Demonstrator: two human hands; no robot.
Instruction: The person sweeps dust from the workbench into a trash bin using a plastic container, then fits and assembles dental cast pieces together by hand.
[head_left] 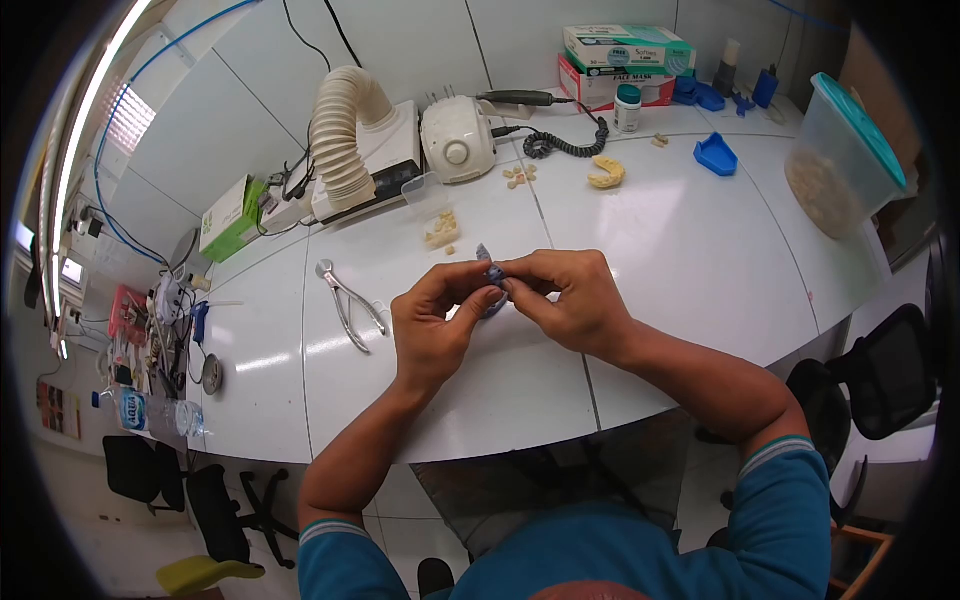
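Observation:
Over the middle of the white table, my left hand (pixel 436 315) and my right hand (pixel 568 298) meet fingertip to fingertip. Between them they pinch a small grey-blue piece (pixel 485 254), partly hidden by my fingers; its exact kind I cannot make out. Left of my left hand lie metal pliers (pixel 345 302) with their handles spread toward me. Just beyond my hands, a clear plastic container (pixel 428 198) holds small cream-coloured pieces (pixel 440 230). Farther back is a loose group of similar tooth-like pieces (pixel 520 176), and to its right a yellow dental arch model (pixel 606 173).
A ribbed suction hose (pixel 345 130) and a white handpiece control unit (pixel 458 140) stand at the back. Blue trays (pixel 715 154), a small bottle (pixel 627 108) and mask boxes (pixel 625 80) are back right, beside a lidded tub (pixel 840 165). A water bottle (pixel 160 412) lies left.

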